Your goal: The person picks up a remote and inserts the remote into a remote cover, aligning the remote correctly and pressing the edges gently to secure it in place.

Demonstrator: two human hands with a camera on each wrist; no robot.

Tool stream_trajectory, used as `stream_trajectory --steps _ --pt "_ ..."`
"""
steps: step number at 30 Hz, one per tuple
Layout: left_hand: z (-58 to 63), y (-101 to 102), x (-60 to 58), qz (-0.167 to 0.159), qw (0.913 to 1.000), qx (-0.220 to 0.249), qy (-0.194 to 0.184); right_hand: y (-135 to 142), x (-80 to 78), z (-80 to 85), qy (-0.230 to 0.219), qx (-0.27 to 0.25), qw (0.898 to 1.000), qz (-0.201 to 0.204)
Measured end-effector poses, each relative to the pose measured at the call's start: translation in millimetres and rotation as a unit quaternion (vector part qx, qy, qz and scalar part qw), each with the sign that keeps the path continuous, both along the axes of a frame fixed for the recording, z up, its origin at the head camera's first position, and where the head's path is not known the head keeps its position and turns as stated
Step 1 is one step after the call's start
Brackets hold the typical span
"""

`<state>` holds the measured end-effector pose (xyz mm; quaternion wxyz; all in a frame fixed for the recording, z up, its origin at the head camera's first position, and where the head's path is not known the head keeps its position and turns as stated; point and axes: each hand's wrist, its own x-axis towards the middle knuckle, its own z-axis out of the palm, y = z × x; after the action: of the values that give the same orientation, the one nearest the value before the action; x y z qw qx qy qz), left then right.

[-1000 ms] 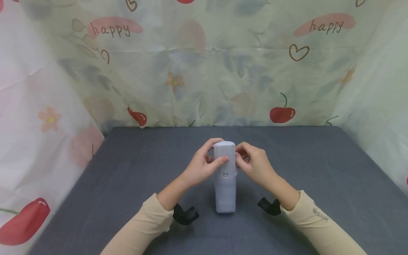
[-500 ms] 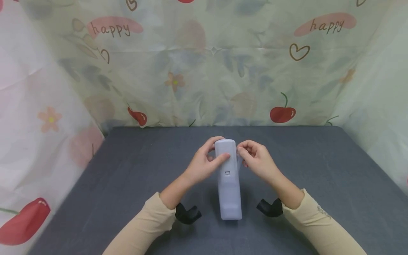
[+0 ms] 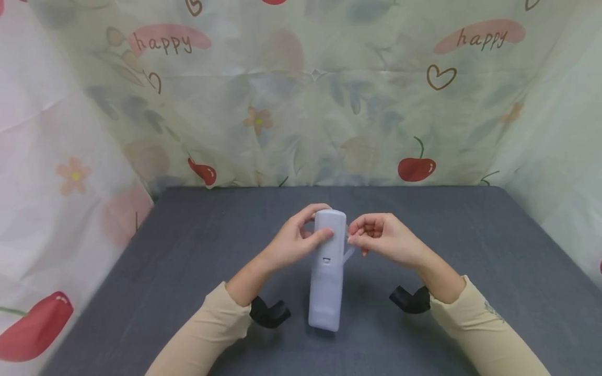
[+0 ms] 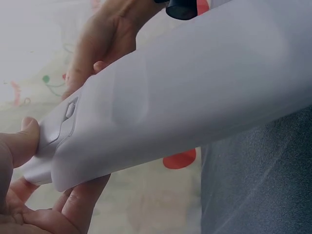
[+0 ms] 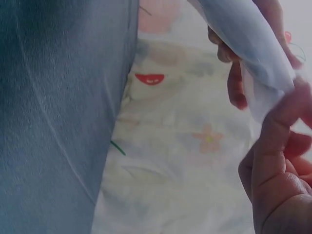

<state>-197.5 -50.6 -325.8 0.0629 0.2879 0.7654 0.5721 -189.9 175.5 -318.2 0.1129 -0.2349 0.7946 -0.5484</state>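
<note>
My left hand [image 3: 291, 240] grips the upper part of a long white remote control [image 3: 325, 292], thumb across its back and fingers behind it. The remote stands steeply over the table, its back with a small battery-cover latch [image 3: 326, 260] toward the head camera. In the left wrist view, the remote's smooth back [image 4: 170, 83] fills the middle. My right hand [image 3: 392, 237] is just right of the remote, thumb and index finger pinching a thin translucent film [image 5: 261, 92]. That film stretches from the remote's front side to the fingertips. The remote's front is mostly hidden.
A dark grey table [image 3: 211, 224] lies beneath both hands. Behind it hangs a curtain [image 3: 301, 130] printed with cherries and flowers, with more cloth at both sides. Black wrist mounts [image 3: 270, 312] jut inward from both cuffs.
The right hand has moved right, away from the remote, and a film strip now shows between them. The remote's lower end swung right, then back left, and its tilt changed.
</note>
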Motion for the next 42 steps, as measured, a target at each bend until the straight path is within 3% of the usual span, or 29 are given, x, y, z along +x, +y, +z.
stream_trajectory --steps 4,8,15,18,21,25,31,34,38,42 --pt "0.7 -0.9 1.8 0.0 0.9999 -0.012 0.003 -1.1 0.1 0.8 0.036 0.033 0.999 0.005" --pt "0.4 -0.8 2.8 -0.001 0.9999 -0.014 0.006 -7.5 2.0 -0.8 0.125 0.087 0.988 -0.033" --pt "-2.2 -0.4 1.8 -0.003 0.9999 -0.015 0.008 -17.1 7.9 -7.1 0.307 0.132 0.937 -0.102" --pt "-2.0 0.4 1.3 0.0 0.9998 -0.015 0.014 -18.3 8.1 -9.3 0.356 0.134 0.918 -0.113" --pt "-1.6 1.4 1.3 0.006 0.9996 -0.023 0.017 -18.7 7.4 -10.8 0.378 0.134 0.908 -0.119" --pt "-0.8 3.4 1.9 0.008 0.9993 -0.035 0.008 -18.9 5.6 -11.2 0.366 0.116 0.913 -0.143" --pt "0.4 6.7 3.6 -0.006 0.9987 -0.049 -0.014 -19.6 0.6 -8.9 0.268 0.056 0.943 -0.191" --pt "0.7 8.1 5.0 -0.006 0.9982 -0.056 -0.02 -20.5 -1.3 -6.6 0.23 0.023 0.952 -0.202" --pt "3.2 11.5 6.7 0.0 0.9978 -0.064 -0.014 -23.5 -1.2 -0.1 0.223 -0.017 0.95 -0.216" --pt "5.7 14.2 9.1 0.005 0.9971 -0.076 -0.006 -27.4 -0.5 4.0 0.259 -0.029 0.936 -0.235"
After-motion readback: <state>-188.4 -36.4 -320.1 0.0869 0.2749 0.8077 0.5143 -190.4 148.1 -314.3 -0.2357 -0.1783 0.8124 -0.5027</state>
